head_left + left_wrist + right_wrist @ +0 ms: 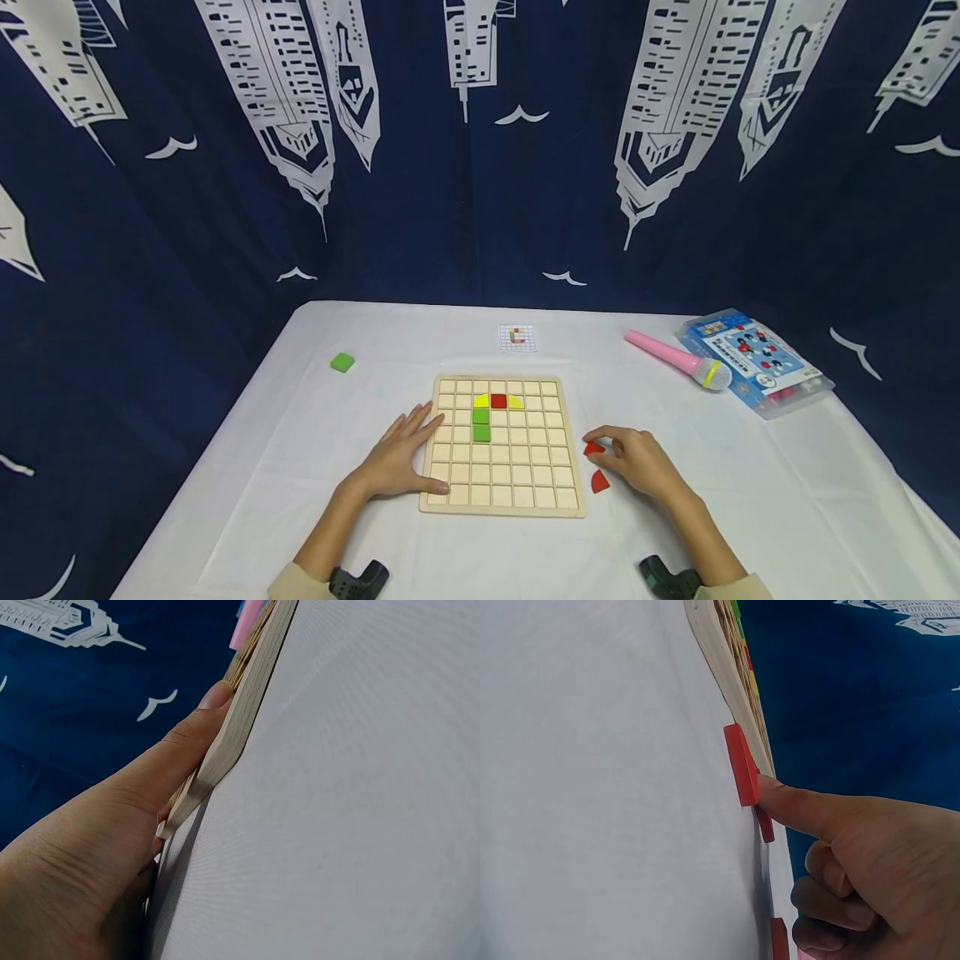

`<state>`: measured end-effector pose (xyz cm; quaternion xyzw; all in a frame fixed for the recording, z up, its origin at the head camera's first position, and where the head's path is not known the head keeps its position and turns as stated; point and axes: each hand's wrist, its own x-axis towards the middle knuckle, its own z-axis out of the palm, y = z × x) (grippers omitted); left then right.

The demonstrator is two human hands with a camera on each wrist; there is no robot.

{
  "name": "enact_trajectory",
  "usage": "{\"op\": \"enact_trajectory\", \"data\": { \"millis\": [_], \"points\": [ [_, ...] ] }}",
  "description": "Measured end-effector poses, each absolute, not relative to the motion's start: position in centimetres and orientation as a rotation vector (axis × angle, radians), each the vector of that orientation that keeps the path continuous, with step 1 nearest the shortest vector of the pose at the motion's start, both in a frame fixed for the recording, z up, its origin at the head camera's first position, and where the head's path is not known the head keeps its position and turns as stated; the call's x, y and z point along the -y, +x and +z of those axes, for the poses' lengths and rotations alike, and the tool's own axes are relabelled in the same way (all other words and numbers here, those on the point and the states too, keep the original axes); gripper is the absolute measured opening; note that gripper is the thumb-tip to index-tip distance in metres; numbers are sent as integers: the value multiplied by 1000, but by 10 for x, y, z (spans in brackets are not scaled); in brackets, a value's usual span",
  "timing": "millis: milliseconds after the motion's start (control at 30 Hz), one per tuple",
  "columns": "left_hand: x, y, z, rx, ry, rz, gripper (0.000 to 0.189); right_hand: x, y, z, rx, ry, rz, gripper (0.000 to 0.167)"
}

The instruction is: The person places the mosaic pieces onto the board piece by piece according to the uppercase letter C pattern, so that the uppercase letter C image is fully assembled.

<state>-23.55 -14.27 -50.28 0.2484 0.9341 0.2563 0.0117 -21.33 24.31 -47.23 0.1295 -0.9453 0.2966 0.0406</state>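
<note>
A person's left hand (396,460), its grip spread apart, rests on a pale wooden board (522,477) scored with square cells, on a white-clothed tabletop (247,500). Just beside the board's right edge, the right hand (642,463), grip curled, pinches a flat red piece (593,448) near a red quarter-circle (600,482).

— Where to pass around the wooden board (502,497)?
— Along its near edge, over bare tablecloth (495,567).
— And sideways?
— Meets the left hand (401,454) on the left; on the right, the right hand (637,458) pinching a red piece (593,448), plus a red wedge (600,482). Runs free farther right, up to the pink microphone (667,353) and plastic case (765,354).
</note>
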Motion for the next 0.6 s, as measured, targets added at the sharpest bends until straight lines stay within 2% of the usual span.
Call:
{"op": "enact_trajectory", "data": {
  "millis": [333,600],
  "points": [
    [143,-235,-501,-2913,780,795,115,-254,-213,-471,2977,248,897,27],
    [143,-235,-500,-2908,783,803,114,-246,-212,-468,2916,296,866,26]
  ]
}}
